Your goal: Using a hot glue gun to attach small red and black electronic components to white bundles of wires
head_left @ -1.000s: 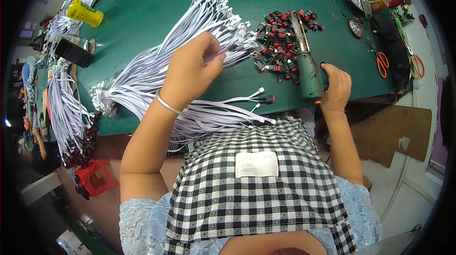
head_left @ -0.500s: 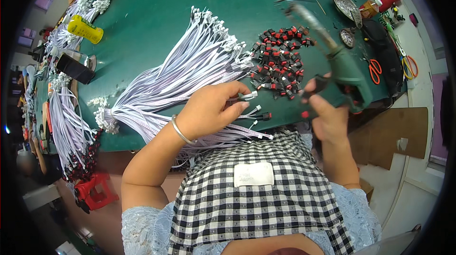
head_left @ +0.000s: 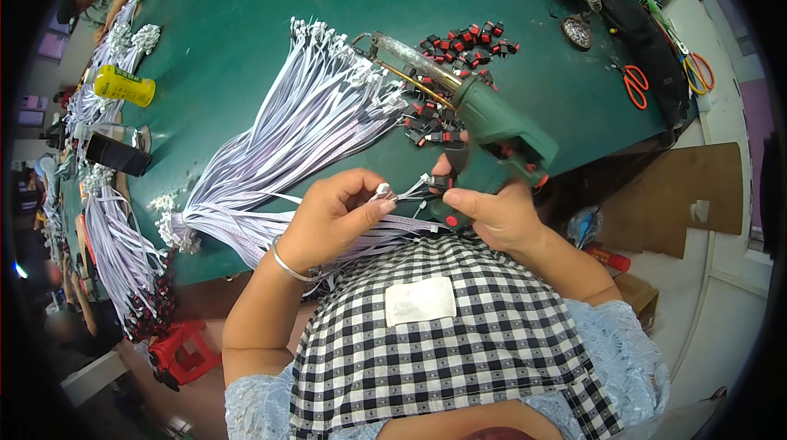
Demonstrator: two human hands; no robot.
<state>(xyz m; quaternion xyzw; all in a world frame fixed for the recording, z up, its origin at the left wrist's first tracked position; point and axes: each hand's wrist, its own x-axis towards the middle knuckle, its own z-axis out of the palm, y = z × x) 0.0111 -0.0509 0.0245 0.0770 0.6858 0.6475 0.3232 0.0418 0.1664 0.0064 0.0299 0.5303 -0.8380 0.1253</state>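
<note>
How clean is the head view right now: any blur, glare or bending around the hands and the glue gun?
Head view: evenly lit, and the left hand, right hand and green plastic glue gun are sharp; fisheye bends the green table edges toward a black rim; faint sheen on the fanned white ribbon cables, no harsh glare.

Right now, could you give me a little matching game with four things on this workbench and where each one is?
Things:
1. green glue gun
2. scissors
3. yellow bottle
4. white connector

Places:
A. far left of the green table
B. in the right hand
C. pinched by the left hand
D. right end of the table

Pairs: 1-B, 2-D, 3-A, 4-C
</note>
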